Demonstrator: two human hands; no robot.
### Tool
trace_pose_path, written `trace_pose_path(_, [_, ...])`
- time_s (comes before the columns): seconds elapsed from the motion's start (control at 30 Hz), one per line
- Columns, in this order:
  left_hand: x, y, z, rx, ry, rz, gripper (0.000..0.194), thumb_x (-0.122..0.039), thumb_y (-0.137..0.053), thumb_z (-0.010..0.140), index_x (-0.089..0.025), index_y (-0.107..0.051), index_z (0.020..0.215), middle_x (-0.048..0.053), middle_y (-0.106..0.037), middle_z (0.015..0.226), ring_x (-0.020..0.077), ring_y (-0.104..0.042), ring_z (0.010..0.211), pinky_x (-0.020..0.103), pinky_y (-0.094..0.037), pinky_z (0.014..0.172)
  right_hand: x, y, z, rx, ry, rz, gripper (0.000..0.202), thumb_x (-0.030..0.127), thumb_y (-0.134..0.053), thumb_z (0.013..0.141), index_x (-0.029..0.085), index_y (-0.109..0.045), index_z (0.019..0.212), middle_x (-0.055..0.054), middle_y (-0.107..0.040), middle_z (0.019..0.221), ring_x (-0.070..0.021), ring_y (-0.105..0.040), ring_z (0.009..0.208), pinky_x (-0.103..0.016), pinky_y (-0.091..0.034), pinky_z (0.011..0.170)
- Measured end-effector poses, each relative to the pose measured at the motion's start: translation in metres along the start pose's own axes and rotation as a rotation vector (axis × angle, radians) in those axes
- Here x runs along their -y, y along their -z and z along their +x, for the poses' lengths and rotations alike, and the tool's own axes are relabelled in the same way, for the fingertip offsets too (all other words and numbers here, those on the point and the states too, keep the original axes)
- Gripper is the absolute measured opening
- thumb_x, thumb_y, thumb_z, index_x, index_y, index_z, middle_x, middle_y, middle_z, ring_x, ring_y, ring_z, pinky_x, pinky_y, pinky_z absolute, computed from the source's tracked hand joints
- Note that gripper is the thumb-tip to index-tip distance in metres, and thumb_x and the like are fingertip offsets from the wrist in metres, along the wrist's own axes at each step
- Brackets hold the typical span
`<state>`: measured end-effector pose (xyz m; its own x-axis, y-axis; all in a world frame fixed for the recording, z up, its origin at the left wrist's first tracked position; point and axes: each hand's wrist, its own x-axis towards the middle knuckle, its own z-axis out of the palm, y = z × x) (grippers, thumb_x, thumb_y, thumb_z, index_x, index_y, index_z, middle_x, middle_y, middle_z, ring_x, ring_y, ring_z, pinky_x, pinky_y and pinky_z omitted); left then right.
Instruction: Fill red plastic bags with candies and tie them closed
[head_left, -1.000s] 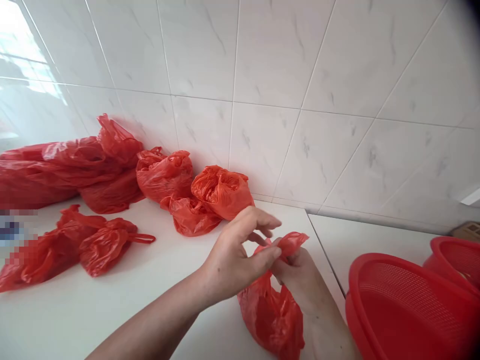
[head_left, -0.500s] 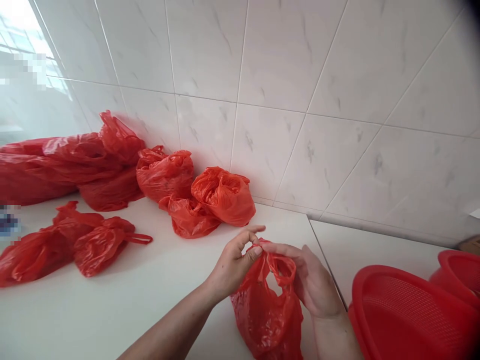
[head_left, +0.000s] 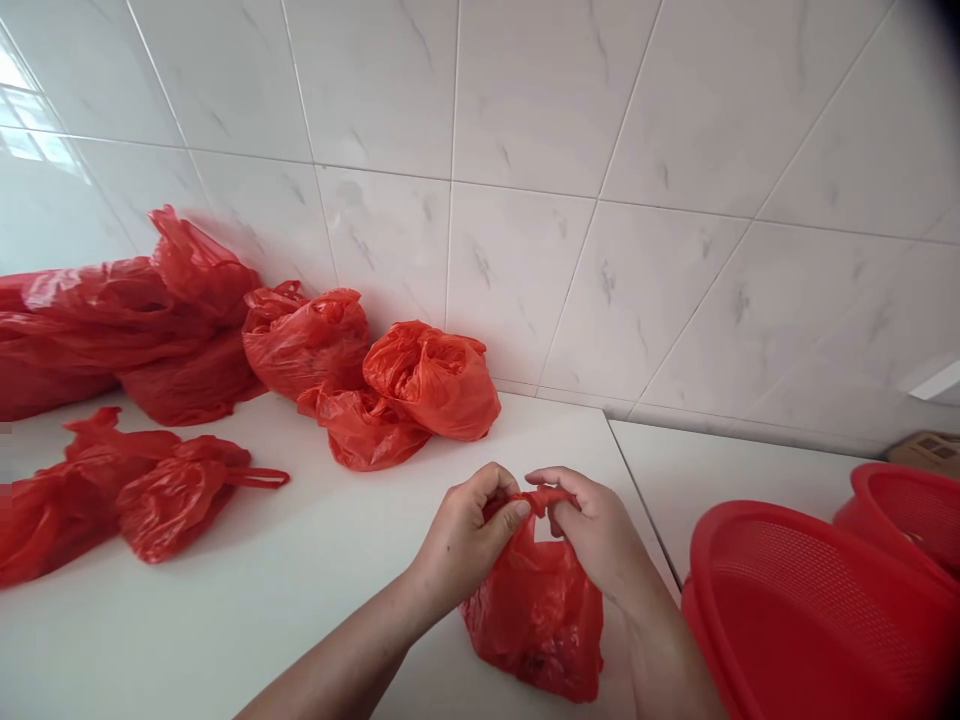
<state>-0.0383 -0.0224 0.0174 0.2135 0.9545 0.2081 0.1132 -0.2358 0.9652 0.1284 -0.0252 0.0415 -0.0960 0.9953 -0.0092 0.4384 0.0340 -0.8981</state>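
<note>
A red plastic bag [head_left: 536, 620] hangs or stands at the near edge of the view, over the white table [head_left: 300, 600], with something dark faintly showing low inside it. My left hand [head_left: 472, 535] pinches the bag's gathered top between thumb and curled fingers. From the other side, my right hand [head_left: 600, 530] grips the handle part with thumb and fingers. A small gap shows between the hands, under the twisted handles.
Filled red bags [head_left: 431, 380] line the tiled wall, with a larger heap [head_left: 135, 330] at the left. Two more bags [head_left: 180, 500] lie at the front left. Red perforated baskets [head_left: 817, 600] stand at the right, and a brown box [head_left: 926, 452] is behind them.
My right fingers have closed on the handle and my left fingers have curled in. The bag's top is now drawn together between both hands. The view has shifted slightly right.
</note>
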Motion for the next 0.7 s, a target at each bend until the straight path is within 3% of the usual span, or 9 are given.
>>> trace_pose_path(0.1, [0.001, 0.003, -0.001, -0.023, -0.12, 0.149, 0.009, -0.019, -0.054, 0.085, -0.021, -0.052, 0.076, -0.001, -0.055, 0.074, 0.0134, -0.05, 0.067, 0.025, -0.04, 0.062, 0.003, 0.006, -0.006, 0.155, 0.108, 0.22, 0.03, 0.02, -0.045, 0.082, 0.026, -0.066, 0.102, 0.0, -0.065, 0.096, -0.0142, -0.059, 0.084, -0.028, -0.046, 0.077])
trace_pose_path(0.17, [-0.001, 0.007, -0.006, -0.038, -0.224, 0.257, 0.01, -0.014, -0.054, 0.084, -0.021, -0.054, 0.076, 0.003, -0.058, 0.088, 0.0168, -0.055, 0.083, 0.028, -0.043, 0.072, 0.003, 0.009, -0.007, 0.182, 0.156, 0.32, 0.026, 0.025, -0.048, 0.084, 0.025, -0.066, 0.103, -0.001, -0.064, 0.103, -0.0157, -0.059, 0.092, -0.029, -0.046, 0.083])
trace_pose_path(0.27, [-0.008, 0.016, -0.021, 0.024, -0.358, 0.392, 0.014, -0.009, -0.055, 0.082, -0.021, -0.053, 0.075, 0.006, -0.055, 0.104, 0.0219, -0.051, 0.106, 0.032, -0.042, 0.084, -0.006, 0.009, 0.003, -0.02, 0.091, 0.278, 0.024, 0.031, -0.049, 0.085, 0.022, -0.067, 0.098, -0.002, -0.065, 0.094, -0.0166, -0.06, 0.085, -0.031, -0.047, 0.081])
trace_pose_path(0.33, [-0.014, 0.023, -0.034, 0.149, -0.406, 0.426, 0.019, -0.003, -0.052, 0.081, -0.02, -0.05, 0.073, 0.006, -0.055, 0.101, 0.0209, -0.05, 0.105, 0.032, -0.042, 0.084, -0.019, 0.004, 0.014, -0.22, 0.026, 0.144, 0.023, 0.029, -0.049, 0.083, 0.021, -0.067, 0.094, -0.003, -0.066, 0.092, -0.0171, -0.06, 0.082, -0.032, -0.048, 0.079])
trace_pose_path(0.4, [-0.017, 0.032, -0.046, 0.281, -0.388, 0.412, 0.023, 0.001, -0.05, 0.08, -0.019, -0.046, 0.071, 0.004, -0.055, 0.093, 0.0175, -0.052, 0.095, 0.029, -0.043, 0.08, -0.033, -0.001, 0.025, -0.344, 0.007, 0.048, 0.023, 0.026, -0.046, 0.082, 0.021, -0.067, 0.091, -0.004, -0.066, 0.098, -0.0188, -0.06, 0.087, -0.034, -0.048, 0.081])
trace_pose_path(0.5, [-0.016, 0.046, -0.06, 0.417, -0.251, 0.345, 0.025, 0.003, -0.055, 0.077, -0.019, -0.045, 0.072, 0.001, -0.055, 0.087, 0.0136, -0.052, 0.084, 0.024, -0.043, 0.074, -0.053, -0.01, 0.034, -0.431, 0.016, -0.003, 0.026, 0.022, -0.039, 0.083, 0.02, -0.065, 0.086, -0.006, -0.063, 0.104, -0.0207, -0.058, 0.097, -0.037, -0.045, 0.088])
trace_pose_path(0.57, [-0.012, 0.052, -0.065, 0.479, -0.148, 0.273, 0.021, -0.004, -0.06, 0.079, -0.019, -0.047, 0.072, 0.0, -0.055, 0.087, 0.0121, -0.051, 0.079, 0.022, -0.043, 0.071, -0.062, -0.013, 0.035, -0.456, 0.022, -0.026, 0.026, 0.021, -0.038, 0.083, 0.02, -0.064, 0.081, -0.007, -0.062, 0.101, -0.0219, -0.057, 0.097, -0.039, -0.044, 0.089])
trace_pose_path(0.63, [-0.007, 0.057, -0.067, 0.506, -0.096, 0.152, 0.017, -0.024, -0.062, 0.085, -0.019, -0.052, 0.073, 0.001, -0.056, 0.087, 0.0121, -0.052, 0.076, 0.023, -0.044, 0.07, -0.068, -0.013, 0.032, -0.44, 0.038, -0.038, 0.025, 0.024, -0.041, 0.083, 0.02, -0.065, 0.082, -0.008, -0.062, 0.099, -0.0228, -0.059, 0.096, -0.04, -0.045, 0.089])
trace_pose_path(0.7, [0.002, 0.061, -0.067, 0.49, -0.094, 0.041, 0.03, -0.051, -0.057, 0.084, -0.021, -0.06, 0.084, 0.004, -0.057, 0.094, 0.016, -0.055, 0.084, 0.028, -0.046, 0.078, -0.072, -0.009, 0.022, -0.386, 0.06, -0.017, 0.027, 0.032, -0.047, 0.084, 0.022, -0.065, 0.101, -0.008, -0.061, 0.109, -0.0234, -0.058, 0.102, -0.039, -0.046, 0.09])
